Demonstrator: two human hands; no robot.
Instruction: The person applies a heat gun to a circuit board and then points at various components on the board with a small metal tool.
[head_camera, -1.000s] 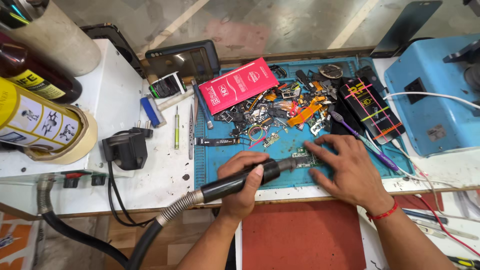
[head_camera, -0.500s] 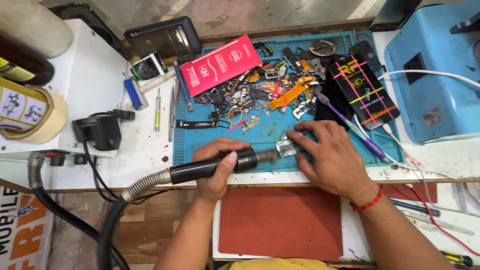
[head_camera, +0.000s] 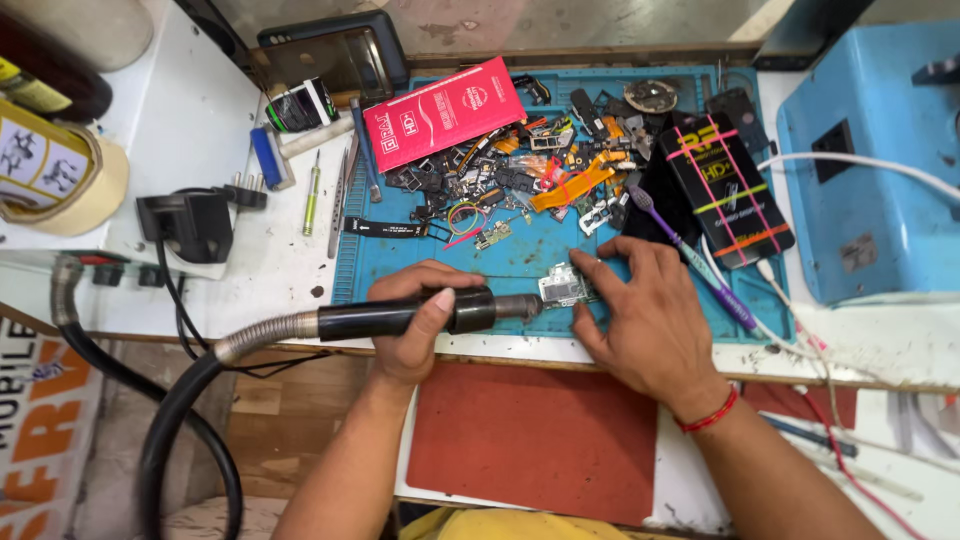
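Silver circuit board (head_camera: 562, 286) between left-hand nozzle tip and right hand (head_camera: 650, 315) fingertips.

Left hand (head_camera: 420, 325) wrapped around black hot-air wand (head_camera: 420, 313), nozzle touching small metal part (head_camera: 562, 286) on blue mat (head_camera: 520, 255). Right hand (head_camera: 645, 315) flat, fingertips pinning part. Worktop (head_camera: 230, 250): loose components at far side.

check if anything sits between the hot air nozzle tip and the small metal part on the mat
Nothing visible does: the nozzle in the left hand points straight at the small metal part, which the right hand steadies from the far side.
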